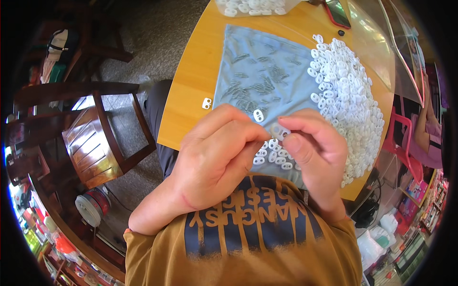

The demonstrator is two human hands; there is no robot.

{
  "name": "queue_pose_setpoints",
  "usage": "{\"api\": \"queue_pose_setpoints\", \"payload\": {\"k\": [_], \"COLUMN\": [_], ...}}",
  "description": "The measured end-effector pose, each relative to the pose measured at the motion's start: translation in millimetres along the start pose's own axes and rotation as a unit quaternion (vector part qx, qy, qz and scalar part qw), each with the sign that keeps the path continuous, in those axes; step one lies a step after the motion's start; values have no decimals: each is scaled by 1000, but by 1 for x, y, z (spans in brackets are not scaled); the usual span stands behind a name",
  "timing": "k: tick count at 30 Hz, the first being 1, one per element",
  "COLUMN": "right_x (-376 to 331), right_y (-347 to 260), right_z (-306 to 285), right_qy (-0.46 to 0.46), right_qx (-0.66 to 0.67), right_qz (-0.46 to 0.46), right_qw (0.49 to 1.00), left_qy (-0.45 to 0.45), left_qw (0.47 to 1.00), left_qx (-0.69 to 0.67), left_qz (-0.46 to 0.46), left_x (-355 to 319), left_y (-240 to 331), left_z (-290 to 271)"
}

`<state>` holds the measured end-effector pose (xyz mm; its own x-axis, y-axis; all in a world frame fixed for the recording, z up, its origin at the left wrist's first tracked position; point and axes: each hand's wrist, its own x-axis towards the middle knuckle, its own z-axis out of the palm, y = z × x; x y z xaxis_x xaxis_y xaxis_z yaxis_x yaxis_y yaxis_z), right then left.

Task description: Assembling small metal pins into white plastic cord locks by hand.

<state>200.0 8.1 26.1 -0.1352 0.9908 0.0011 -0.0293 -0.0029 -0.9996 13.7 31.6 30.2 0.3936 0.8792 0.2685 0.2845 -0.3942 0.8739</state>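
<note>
My right hand (318,145) pinches a small white oval plastic piece with two holes (280,131) between thumb and fingertips. Close against it, my left hand (214,148) has its fingers pressed together; whatever they may hold is hidden. Just beyond the fingertips, a similar white piece (258,115) lies alone on a blue-grey cloth (291,52). A small group of white pieces (273,156) lies under and between my hands. Many thin, silvery metal bits, perhaps small springs (248,90), are scattered over the cloth's middle.
A large heap of white pieces (346,90) covers the right side of the wooden table (191,81). One odd-shaped white piece (206,103) sits left of the cloth. A clear tub of pieces (255,8) and a phone (338,13) are at the far edge. A wooden chair (102,138) stands left.
</note>
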Motion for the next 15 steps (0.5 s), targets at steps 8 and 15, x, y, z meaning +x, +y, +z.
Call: {"api": "queue_pose_setpoints", "payload": {"k": [8,15], "right_x": [2,4], "right_y": [-4,3], "right_z": [-6,-4], "right_qy": [-37,-42], "right_qx": [258,147], "right_qz": [142,65], "right_qw": [955,986], "left_qy": [5,-23], "left_qw": [1000,997], "left_qx": [5,-62], "left_qz": [21,-40], "left_x": [2,2], "left_y": [2,3], "left_z": [3,-3]}}
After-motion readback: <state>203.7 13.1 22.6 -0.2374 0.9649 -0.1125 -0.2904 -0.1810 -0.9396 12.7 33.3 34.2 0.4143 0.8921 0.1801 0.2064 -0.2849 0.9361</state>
